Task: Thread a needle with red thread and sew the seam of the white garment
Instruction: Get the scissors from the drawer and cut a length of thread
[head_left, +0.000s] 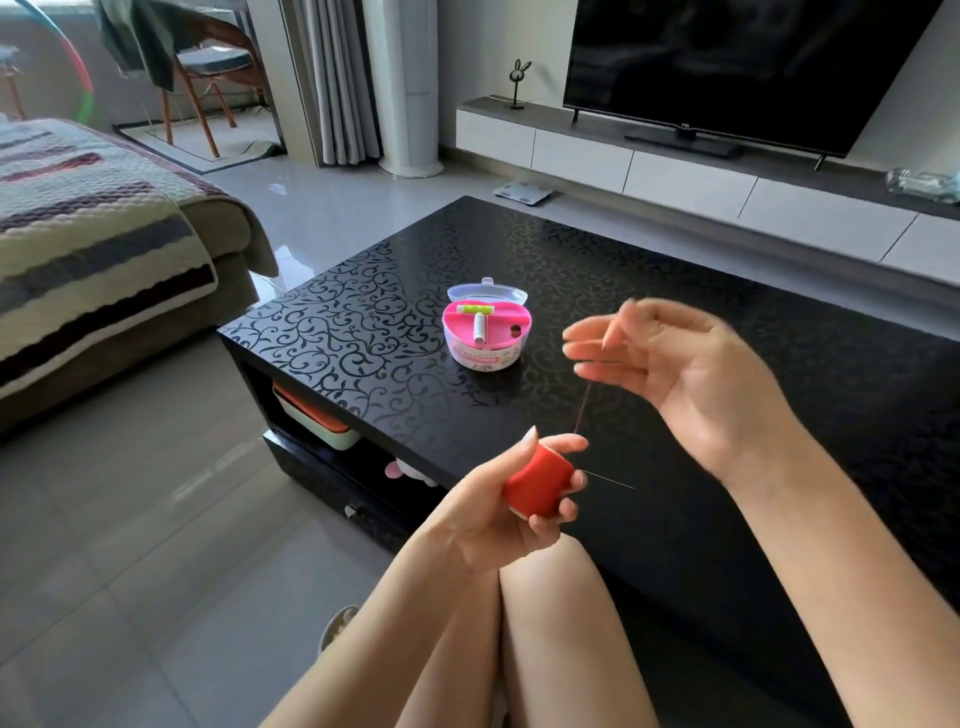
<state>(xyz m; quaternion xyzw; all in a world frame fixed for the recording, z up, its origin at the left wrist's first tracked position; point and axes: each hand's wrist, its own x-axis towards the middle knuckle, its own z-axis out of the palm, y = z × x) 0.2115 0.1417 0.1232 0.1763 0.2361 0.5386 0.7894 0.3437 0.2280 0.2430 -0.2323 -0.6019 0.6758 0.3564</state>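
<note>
Though blurred, right hand (670, 364) on thread (583, 410)

The coffee table (675, 291) has a smooth, glossy black top with a scroll pattern. On it, the sewing box (485, 332) is shiny pink plastic under a clear plastic lid. Over the table's near edge, the spool (537, 486) is wound in matt red, a fine thread strand (583, 405) rising from it. The needle (608, 479) beside it is thin bright metal. Left of the table lie glossy floor tiles (130, 493) and a quilted cloth sofa cover (88, 218).
</note>
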